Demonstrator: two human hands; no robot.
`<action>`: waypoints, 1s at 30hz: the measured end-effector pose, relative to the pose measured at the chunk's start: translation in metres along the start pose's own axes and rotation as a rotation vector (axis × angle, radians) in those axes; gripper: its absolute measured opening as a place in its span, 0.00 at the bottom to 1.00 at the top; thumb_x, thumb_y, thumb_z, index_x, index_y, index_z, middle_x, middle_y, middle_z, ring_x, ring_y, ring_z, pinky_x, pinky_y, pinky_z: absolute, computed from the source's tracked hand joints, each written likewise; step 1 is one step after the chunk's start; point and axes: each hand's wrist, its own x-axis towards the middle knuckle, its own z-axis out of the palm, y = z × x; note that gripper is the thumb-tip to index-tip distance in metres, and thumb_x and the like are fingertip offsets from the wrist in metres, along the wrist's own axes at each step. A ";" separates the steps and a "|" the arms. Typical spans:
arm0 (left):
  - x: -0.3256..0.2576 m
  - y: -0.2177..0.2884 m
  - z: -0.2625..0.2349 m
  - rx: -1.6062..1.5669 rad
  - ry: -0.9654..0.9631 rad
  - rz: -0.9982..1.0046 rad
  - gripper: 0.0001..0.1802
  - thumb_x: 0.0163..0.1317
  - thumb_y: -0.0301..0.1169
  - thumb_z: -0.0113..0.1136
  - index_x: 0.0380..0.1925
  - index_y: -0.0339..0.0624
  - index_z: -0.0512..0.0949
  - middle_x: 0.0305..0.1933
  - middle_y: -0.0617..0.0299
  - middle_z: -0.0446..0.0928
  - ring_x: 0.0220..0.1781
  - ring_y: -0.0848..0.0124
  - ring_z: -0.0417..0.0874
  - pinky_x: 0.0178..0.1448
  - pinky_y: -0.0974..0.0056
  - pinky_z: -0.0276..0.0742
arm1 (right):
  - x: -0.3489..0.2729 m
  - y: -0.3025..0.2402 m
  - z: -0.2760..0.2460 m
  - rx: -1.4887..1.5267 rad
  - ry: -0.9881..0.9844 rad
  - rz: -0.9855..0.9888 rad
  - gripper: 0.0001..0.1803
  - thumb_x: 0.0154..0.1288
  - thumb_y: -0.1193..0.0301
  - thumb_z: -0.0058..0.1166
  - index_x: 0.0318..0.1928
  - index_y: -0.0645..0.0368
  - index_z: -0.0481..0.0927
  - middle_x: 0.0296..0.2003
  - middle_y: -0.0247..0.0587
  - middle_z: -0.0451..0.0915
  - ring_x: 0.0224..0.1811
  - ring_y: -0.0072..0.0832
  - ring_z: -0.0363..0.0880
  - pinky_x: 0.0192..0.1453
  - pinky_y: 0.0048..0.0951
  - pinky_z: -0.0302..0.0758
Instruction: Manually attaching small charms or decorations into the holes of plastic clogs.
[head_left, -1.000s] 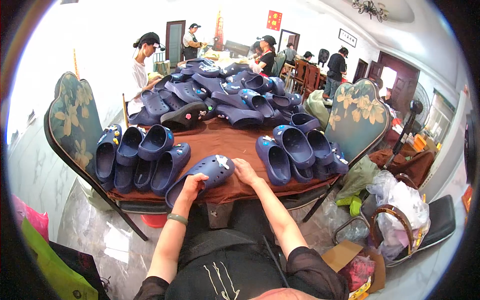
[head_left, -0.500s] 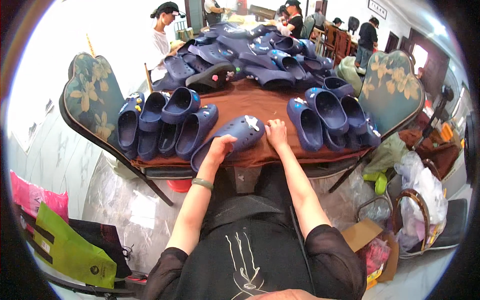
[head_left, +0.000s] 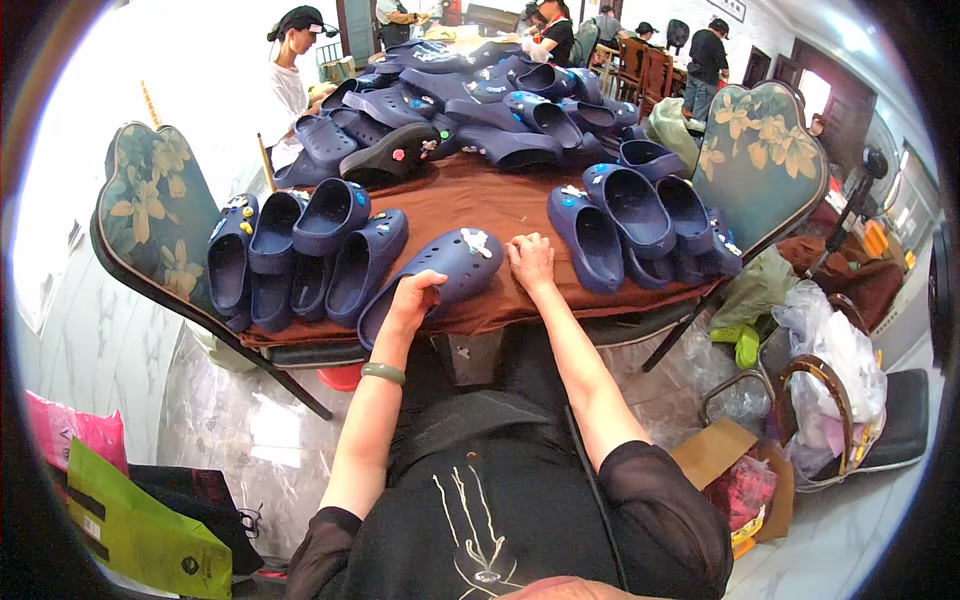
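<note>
A dark blue clog (head_left: 440, 270) with a small white charm on its toe lies tilted on the brown cloth (head_left: 480, 200) in front of me. My left hand (head_left: 412, 300), with a green bangle at the wrist, grips the clog's heel end. My right hand (head_left: 530, 262) rests fingers-down on the cloth right beside the clog's toe, touching it or nearly so. Several blue clogs (head_left: 300, 250) are lined up to the left and more clogs (head_left: 630, 215) to the right.
A large heap of blue clogs (head_left: 470, 100) covers the far table, with a black clog (head_left: 385, 160) among them. Floral chair backs (head_left: 155, 210) (head_left: 760, 150) flank the cloth. People stand at the far side. Bags (head_left: 830, 380) and a cardboard box sit on the floor to the right; green and pink bags (head_left: 130, 520) to the left.
The view has tilted down and nearer to the table. Both hands stay on or beside the same clog, barely shifted.
</note>
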 end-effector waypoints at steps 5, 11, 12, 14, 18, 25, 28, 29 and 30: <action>-0.002 -0.001 -0.009 -0.007 0.004 0.006 0.08 0.42 0.31 0.64 0.22 0.46 0.74 0.21 0.70 0.71 0.20 0.77 0.69 0.24 0.71 0.62 | 0.007 0.005 0.012 0.075 -0.031 -0.018 0.10 0.60 0.61 0.50 0.32 0.52 0.80 0.35 0.43 0.78 0.44 0.41 0.72 0.47 0.45 0.68; 0.000 -0.003 -0.008 0.110 -0.037 -0.011 0.08 0.43 0.32 0.62 0.26 0.46 0.77 0.26 0.69 0.76 0.24 0.77 0.73 0.26 0.72 0.64 | 0.007 0.037 -0.018 0.386 0.101 0.055 0.12 0.62 0.70 0.43 0.33 0.62 0.80 0.31 0.50 0.80 0.37 0.41 0.79 0.41 0.37 0.73; -0.001 0.001 0.004 0.097 -0.009 -0.014 0.06 0.43 0.33 0.63 0.22 0.49 0.76 0.22 0.71 0.73 0.21 0.78 0.69 0.24 0.73 0.61 | 0.007 0.060 -0.016 0.329 0.087 0.083 0.10 0.61 0.73 0.45 0.36 0.63 0.80 0.34 0.50 0.80 0.40 0.39 0.79 0.44 0.33 0.73; -0.009 0.010 0.015 0.102 0.007 -0.008 0.06 0.43 0.32 0.63 0.21 0.50 0.75 0.21 0.72 0.72 0.19 0.79 0.68 0.25 0.74 0.61 | 0.007 0.080 -0.017 0.597 -0.091 0.234 0.10 0.62 0.71 0.48 0.40 0.61 0.80 0.36 0.47 0.79 0.42 0.35 0.78 0.47 0.31 0.72; -0.004 0.010 -0.002 0.055 -0.002 -0.010 0.05 0.45 0.31 0.61 0.24 0.47 0.76 0.23 0.71 0.74 0.22 0.79 0.71 0.26 0.74 0.63 | 0.007 0.046 -0.030 0.364 -0.301 0.060 0.12 0.59 0.67 0.54 0.39 0.61 0.81 0.36 0.49 0.80 0.37 0.37 0.79 0.43 0.34 0.73; -0.010 -0.002 0.009 0.079 -0.074 0.082 0.11 0.42 0.30 0.63 0.29 0.45 0.75 0.26 0.70 0.73 0.24 0.77 0.71 0.28 0.72 0.65 | 0.006 0.042 -0.029 0.306 -0.210 -0.064 0.12 0.55 0.64 0.59 0.30 0.61 0.80 0.26 0.42 0.80 0.31 0.33 0.79 0.38 0.32 0.73; -0.023 0.001 0.009 0.081 -0.062 0.156 0.15 0.41 0.29 0.62 0.33 0.44 0.74 0.29 0.68 0.73 0.26 0.77 0.71 0.28 0.72 0.65 | 0.004 0.031 -0.022 0.428 -0.322 0.095 0.11 0.57 0.68 0.58 0.34 0.64 0.78 0.26 0.40 0.80 0.32 0.23 0.78 0.37 0.25 0.72; -0.023 -0.001 0.008 0.096 -0.105 0.163 0.18 0.41 0.28 0.62 0.37 0.43 0.74 0.32 0.68 0.74 0.29 0.76 0.72 0.32 0.72 0.67 | 0.005 0.037 -0.020 0.529 -0.227 0.101 0.10 0.59 0.69 0.57 0.36 0.64 0.77 0.28 0.37 0.79 0.32 0.20 0.77 0.38 0.23 0.72; -0.022 -0.001 0.009 0.111 -0.147 0.170 0.21 0.40 0.28 0.62 0.40 0.42 0.75 0.36 0.68 0.75 0.33 0.76 0.73 0.36 0.72 0.68 | 0.008 0.043 -0.018 0.629 -0.131 0.108 0.09 0.60 0.70 0.57 0.37 0.64 0.77 0.30 0.34 0.79 0.32 0.18 0.76 0.38 0.21 0.71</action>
